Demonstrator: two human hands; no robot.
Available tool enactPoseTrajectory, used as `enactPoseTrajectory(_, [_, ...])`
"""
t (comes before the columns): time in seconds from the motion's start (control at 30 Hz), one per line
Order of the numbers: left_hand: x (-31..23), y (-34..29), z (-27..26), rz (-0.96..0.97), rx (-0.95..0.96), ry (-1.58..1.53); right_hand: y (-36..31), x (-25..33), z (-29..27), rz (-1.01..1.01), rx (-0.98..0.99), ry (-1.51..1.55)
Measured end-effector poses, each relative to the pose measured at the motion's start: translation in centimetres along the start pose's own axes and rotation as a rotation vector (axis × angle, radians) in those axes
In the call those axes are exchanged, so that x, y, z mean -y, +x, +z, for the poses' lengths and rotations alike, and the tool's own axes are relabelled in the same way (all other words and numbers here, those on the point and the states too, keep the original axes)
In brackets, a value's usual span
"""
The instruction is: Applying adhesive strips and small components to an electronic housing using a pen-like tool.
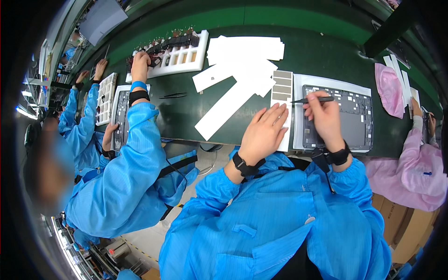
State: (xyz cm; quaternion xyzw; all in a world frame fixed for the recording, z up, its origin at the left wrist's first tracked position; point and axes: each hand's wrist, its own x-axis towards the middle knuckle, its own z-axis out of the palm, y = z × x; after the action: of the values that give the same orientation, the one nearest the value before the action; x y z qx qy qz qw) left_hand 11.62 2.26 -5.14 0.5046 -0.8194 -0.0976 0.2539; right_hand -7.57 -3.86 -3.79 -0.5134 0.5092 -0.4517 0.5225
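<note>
My left hand (264,129) lies flat with fingers stretched over the lower part of a white backing strip (283,77) that carries several grey-brown rectangular pieces. Between the fingers of my right hand (325,116) is a pair of dark tweezers (313,99), held nearly level, their tips pointing left to the strip's right edge. Whether the tips grip a piece is too small to tell. Under my right hand lies a flat dark tablet-like housing (357,122) with small white patches, resting on a white tray (298,135). Black bands circle both my wrists.
A pile of blank white strips (242,58) spreads left of my strip. Farther left are another pair of tweezers (173,95) and a white foam tray (198,63) of dark parts, which a blue-sleeved co-worker's hand (140,65) reaches into. A pink cloth (389,91) lies right, near a pink-sleeved co-worker.
</note>
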Motion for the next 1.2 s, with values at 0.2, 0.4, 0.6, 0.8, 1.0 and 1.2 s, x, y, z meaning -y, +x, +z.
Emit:
enactPoseTrajectory(0.2, [0.3,0.1,0.1,-0.007,0.035,-0.001,1.0,-0.9,0.6,-0.035,-0.011,-0.104])
enactPoseTrajectory(0.4, [0.6,0.1,0.1,0.002,0.023,0.008,1.2,-1.2,1.0,-0.052,0.003,-0.15])
enactPoseTrajectory(0.6, [0.7,0.0,0.1,0.006,0.007,0.005,1.5,-1.5,0.3,-0.032,-0.001,0.024])
enactPoseTrajectory(0.8, [0.7,0.0,0.2,0.012,-0.004,-0.002,1.3,-1.5,1.0,-0.111,0.017,-0.169])
enactPoseTrajectory(1.0, [0.4,0.0,0.3,0.002,0.009,-0.002,1.2,-0.2,0.4,-0.104,-0.069,0.028])
enactPoseTrajectory(1.2, [0.1,0.4,-0.1,-0.074,0.039,-0.121,0.2,2.1,-11.3,-0.1,-0.175,0.106])
